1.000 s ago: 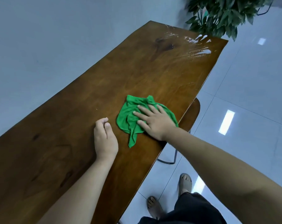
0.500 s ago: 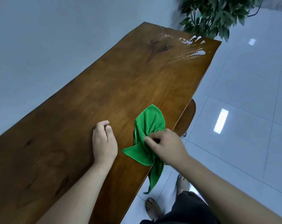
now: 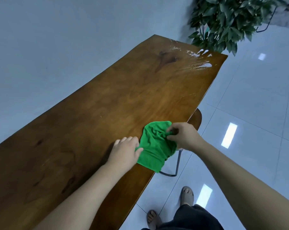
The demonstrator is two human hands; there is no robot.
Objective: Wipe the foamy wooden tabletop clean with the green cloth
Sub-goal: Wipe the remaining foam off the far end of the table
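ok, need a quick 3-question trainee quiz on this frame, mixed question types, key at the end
1. True or false: the green cloth lies on the white foam.
2. Which hand pinches the cloth's bunched top? A) left hand B) right hand C) neither
3. Fill in: the foam left to wipe sits at the tabletop's ____ end, near the plant.

Key:
1. False; the foam is far from the cloth.
2. B; the left hand only touches the cloth's near-left edge.
3. Far.
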